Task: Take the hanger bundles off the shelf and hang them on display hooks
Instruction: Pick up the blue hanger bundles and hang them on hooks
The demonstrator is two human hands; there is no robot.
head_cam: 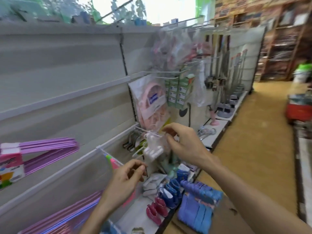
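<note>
A bundle of small white hangers (152, 147) in clear plastic hangs from a white display hook (145, 130) on the shelf wall. My right hand (182, 141) is at the bundle's top right, thumb and fingers pinching the plastic near the hook's tip. My left hand (128, 178) sits lower, fingers curled just below the bundle; whether it holds anything cannot be told. Purple hanger bundles (50, 152) hang at the left, with more (64, 215) lower down. Blue hanger bundles (199, 206) lie at the shelf's front edge.
A pink round rack in a bag (152, 102) hangs above the hook. Blue, pink and white packets (162, 200) lie on the bottom shelf. Brushes and mops (219, 73) hang further right. The aisle floor (253, 141) runs along the right, with a red basket (298, 107).
</note>
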